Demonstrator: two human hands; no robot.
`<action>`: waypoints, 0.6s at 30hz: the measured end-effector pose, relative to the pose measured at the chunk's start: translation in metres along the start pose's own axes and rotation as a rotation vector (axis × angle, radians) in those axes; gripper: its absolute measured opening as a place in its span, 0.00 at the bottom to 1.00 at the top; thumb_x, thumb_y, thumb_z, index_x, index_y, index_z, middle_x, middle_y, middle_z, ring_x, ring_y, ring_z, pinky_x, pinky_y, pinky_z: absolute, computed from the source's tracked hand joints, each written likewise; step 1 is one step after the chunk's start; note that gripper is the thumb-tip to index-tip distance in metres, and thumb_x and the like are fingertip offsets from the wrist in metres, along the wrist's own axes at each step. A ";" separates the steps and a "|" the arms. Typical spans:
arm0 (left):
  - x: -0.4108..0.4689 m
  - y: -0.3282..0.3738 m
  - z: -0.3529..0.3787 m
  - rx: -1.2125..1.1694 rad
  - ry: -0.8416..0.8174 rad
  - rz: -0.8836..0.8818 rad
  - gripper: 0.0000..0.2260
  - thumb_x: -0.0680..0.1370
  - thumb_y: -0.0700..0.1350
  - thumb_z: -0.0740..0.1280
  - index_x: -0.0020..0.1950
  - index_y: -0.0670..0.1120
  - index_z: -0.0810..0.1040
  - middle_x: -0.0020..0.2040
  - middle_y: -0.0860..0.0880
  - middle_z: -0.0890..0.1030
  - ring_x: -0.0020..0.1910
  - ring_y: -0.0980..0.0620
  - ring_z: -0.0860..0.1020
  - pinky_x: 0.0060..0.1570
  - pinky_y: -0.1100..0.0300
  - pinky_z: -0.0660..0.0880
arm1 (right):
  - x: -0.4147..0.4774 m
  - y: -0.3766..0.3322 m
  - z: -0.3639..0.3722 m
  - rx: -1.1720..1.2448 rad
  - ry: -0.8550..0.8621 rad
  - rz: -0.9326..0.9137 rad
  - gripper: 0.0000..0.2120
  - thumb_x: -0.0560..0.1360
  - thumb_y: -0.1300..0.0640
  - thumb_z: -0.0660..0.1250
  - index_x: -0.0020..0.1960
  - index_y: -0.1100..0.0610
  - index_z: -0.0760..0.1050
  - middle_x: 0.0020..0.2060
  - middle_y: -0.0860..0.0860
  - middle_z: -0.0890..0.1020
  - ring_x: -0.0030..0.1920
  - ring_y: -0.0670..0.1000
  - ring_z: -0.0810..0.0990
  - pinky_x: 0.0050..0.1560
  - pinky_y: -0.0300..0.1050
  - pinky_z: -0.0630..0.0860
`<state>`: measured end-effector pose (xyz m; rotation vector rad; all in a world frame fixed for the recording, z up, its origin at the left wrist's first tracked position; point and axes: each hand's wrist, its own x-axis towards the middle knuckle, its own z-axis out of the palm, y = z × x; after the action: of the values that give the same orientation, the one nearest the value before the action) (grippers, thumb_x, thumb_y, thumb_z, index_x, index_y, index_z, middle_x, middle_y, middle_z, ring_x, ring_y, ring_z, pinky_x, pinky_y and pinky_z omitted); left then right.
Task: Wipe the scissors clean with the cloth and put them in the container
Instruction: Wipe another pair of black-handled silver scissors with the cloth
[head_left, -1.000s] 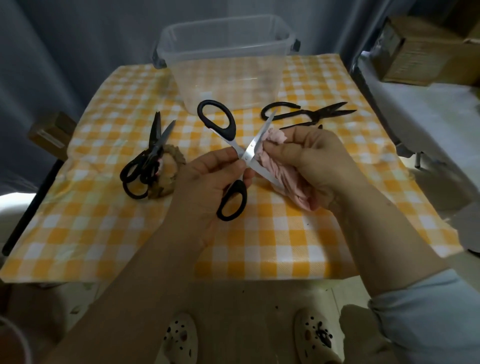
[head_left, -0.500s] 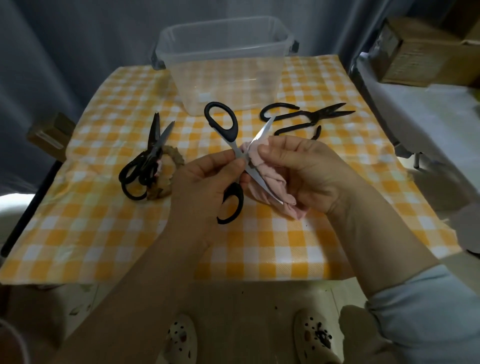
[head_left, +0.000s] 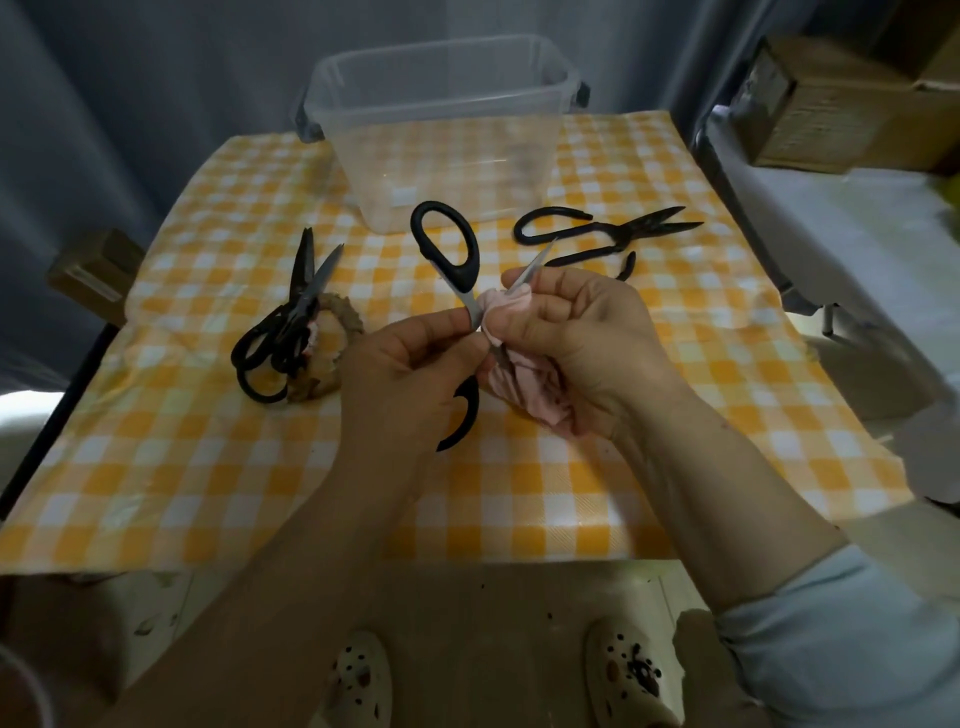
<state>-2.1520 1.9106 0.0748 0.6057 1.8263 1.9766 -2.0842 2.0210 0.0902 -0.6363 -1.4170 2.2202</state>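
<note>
R hand (head_left: 582, 332); blade (head_left: 535, 262) half-hidden

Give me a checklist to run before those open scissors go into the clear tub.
1. Hold on the black-handled steel scissors: ok, left hand pinches them near the pivot.
2. Pink crumpled cloth on a blade: ok, right hand presses it there.
3. Blades closed for transfer: not ok, they are spread open.
4. Blades clean: cannot tell, the cloth covers part of them.
5. Clear plastic container ready: ok, lid off, nothing visible inside.
6. Others waiting: ok, black iron shears and a dark scissor pile lie on the yellow checked tablecloth.
</note>
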 end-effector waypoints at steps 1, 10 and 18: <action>0.001 -0.001 0.000 0.006 0.008 -0.002 0.07 0.73 0.36 0.70 0.45 0.49 0.81 0.35 0.53 0.84 0.36 0.57 0.82 0.37 0.68 0.77 | -0.002 0.000 0.003 0.014 0.010 -0.005 0.14 0.70 0.73 0.68 0.54 0.64 0.75 0.33 0.54 0.84 0.32 0.51 0.83 0.32 0.45 0.81; 0.001 0.002 0.005 -0.047 0.049 -0.010 0.08 0.73 0.36 0.70 0.42 0.49 0.81 0.32 0.50 0.83 0.35 0.51 0.81 0.40 0.62 0.79 | -0.002 -0.008 0.008 0.098 0.113 -0.074 0.26 0.71 0.71 0.69 0.66 0.61 0.67 0.39 0.58 0.84 0.36 0.55 0.84 0.35 0.57 0.82; 0.001 0.006 -0.001 -0.068 0.073 0.016 0.13 0.72 0.35 0.71 0.34 0.53 0.83 0.31 0.49 0.82 0.33 0.51 0.81 0.39 0.63 0.79 | 0.000 -0.006 0.012 0.094 0.036 0.002 0.28 0.71 0.73 0.68 0.69 0.65 0.66 0.41 0.56 0.84 0.36 0.50 0.84 0.31 0.42 0.79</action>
<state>-2.1529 1.9098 0.0802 0.5363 1.7934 2.0878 -2.0905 2.0143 0.0999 -0.6426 -1.2864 2.2504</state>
